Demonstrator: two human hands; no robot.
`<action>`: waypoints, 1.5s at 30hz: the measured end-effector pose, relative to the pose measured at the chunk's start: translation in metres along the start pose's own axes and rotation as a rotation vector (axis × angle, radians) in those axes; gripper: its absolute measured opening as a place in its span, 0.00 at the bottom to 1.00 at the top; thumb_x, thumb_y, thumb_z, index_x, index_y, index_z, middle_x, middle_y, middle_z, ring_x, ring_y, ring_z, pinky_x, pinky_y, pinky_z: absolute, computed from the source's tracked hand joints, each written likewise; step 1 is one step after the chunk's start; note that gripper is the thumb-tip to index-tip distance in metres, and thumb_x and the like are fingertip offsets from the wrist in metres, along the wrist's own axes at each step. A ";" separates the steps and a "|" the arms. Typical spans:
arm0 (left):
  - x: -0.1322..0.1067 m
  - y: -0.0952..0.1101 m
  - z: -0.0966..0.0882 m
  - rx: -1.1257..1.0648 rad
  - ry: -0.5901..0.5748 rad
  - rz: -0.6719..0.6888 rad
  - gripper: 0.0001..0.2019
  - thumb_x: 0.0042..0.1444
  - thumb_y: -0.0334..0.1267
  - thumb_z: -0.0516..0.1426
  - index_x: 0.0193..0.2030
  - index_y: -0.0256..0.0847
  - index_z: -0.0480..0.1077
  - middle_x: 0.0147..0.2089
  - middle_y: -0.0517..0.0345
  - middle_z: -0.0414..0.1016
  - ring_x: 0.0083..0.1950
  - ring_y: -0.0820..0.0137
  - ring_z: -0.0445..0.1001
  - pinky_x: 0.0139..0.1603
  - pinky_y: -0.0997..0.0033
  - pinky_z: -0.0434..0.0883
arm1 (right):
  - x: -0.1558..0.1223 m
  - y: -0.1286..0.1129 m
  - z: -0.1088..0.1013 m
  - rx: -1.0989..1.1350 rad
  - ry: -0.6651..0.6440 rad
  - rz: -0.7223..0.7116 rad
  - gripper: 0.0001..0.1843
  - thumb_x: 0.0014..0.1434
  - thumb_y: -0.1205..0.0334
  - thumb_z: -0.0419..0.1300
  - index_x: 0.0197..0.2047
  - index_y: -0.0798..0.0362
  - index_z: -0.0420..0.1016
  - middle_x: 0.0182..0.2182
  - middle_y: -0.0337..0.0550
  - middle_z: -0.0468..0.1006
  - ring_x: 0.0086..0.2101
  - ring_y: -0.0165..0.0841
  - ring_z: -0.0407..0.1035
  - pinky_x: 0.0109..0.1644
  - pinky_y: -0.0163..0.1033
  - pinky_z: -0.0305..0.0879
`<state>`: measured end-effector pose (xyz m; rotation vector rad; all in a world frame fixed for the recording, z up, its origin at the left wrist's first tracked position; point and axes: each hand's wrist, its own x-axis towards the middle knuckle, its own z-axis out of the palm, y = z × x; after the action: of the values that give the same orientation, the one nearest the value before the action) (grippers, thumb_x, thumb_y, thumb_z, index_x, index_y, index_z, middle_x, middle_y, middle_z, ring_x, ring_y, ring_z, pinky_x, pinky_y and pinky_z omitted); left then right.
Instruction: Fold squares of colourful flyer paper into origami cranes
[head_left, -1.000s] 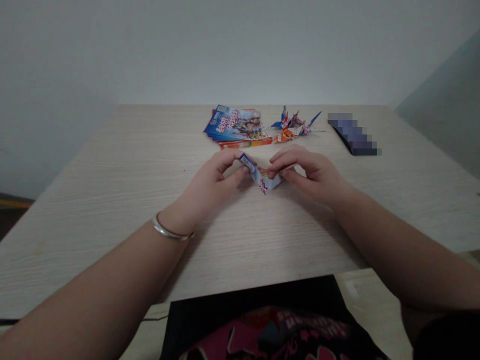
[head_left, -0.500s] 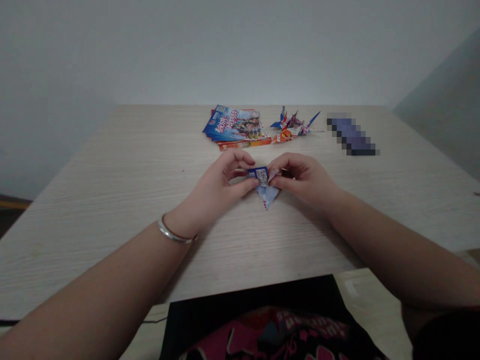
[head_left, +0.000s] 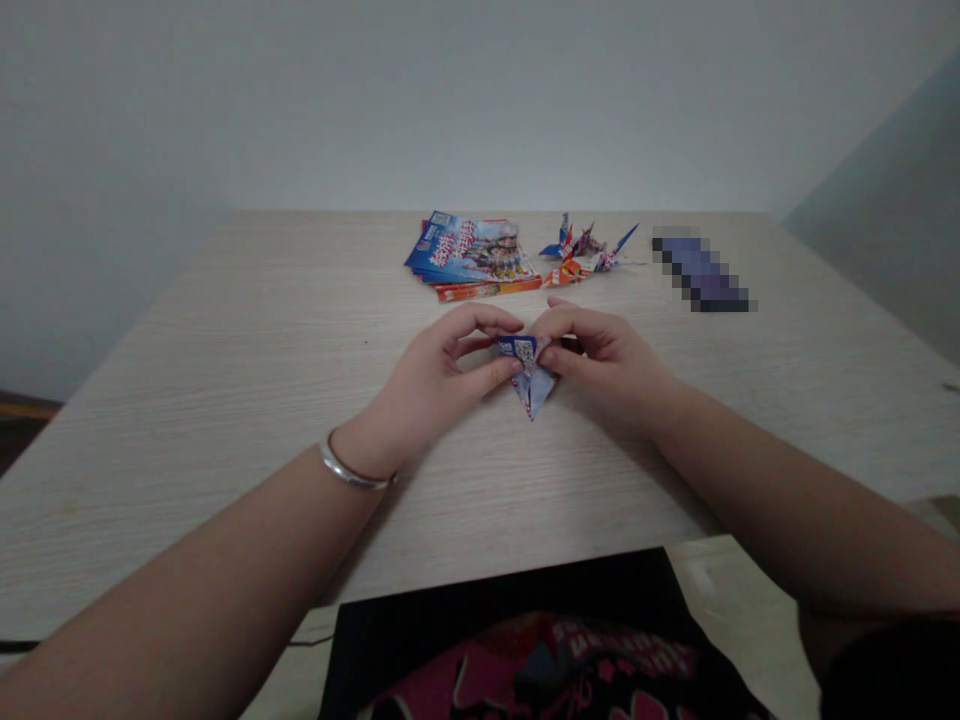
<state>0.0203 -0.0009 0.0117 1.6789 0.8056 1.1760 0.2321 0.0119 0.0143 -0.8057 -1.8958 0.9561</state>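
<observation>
Between my two hands is a small folded paper (head_left: 532, 392), blue with a QR code at its top and pale blue below, its point facing me. My left hand (head_left: 461, 365) pinches its left side between thumb and fingers; a silver bangle circles that wrist. On the opposite side, my right hand (head_left: 600, 355) grips the upper right part, thumb in front and fingers bent behind. The fingertips behind the paper are partly hidden.
A fanned stack of printed leaflets (head_left: 472, 250) lies at the back of the pale wooden table (head_left: 247, 400). Beside it are folded paper cranes (head_left: 589, 255). A pixelated dark flat object (head_left: 701, 272) lies farther right. A wall rises behind the table.
Both hands have shifted slightly closer around the paper. Its lower part has narrowed, and a dark gap now shows down the middle near the point.
</observation>
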 end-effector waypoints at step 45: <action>0.001 0.008 -0.014 0.608 0.146 0.396 0.07 0.59 0.30 0.64 0.40 0.48 0.78 0.49 0.59 0.80 0.53 0.63 0.76 0.62 0.54 0.71 | -0.001 -0.002 -0.009 -0.446 0.229 -0.364 0.19 0.58 0.38 0.67 0.40 0.43 0.76 0.46 0.44 0.77 0.51 0.45 0.70 0.61 0.55 0.61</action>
<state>0.0073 0.0018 0.0213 2.3505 1.0214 1.4240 0.2403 0.0126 0.0185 -0.7459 -1.9838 0.2084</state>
